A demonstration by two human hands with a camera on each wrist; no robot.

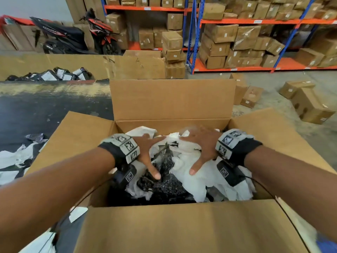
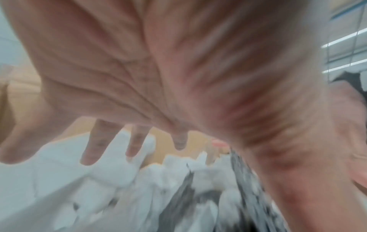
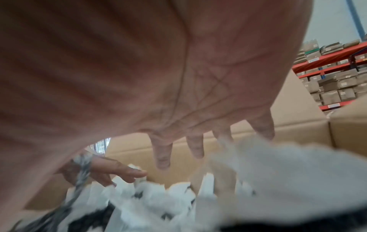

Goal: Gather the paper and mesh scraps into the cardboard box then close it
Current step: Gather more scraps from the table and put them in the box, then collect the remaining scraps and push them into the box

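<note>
Packing is the step in hand: left hand (image 1: pixel 145 152) and right hand (image 1: pixel 200 148), fingers spread flat, press paper scraps (image 1: pixel 191 161) and black mesh scraps (image 1: pixel 164 176) down inside the cardboard box (image 1: pixel 173 225). More scraps (image 1: pixel 11 157) lie beside it at the bench's left edge; these need gathering before the flaps fold shut.

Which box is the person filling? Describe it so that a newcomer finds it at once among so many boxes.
Start from the orange and blue shelving at the back, then come forward to the person's arms. The cardboard box lies right below them, the nearest box. It alone stands open, flaps spread, with white paper scraps and black mesh inside, under both open hands.
</note>
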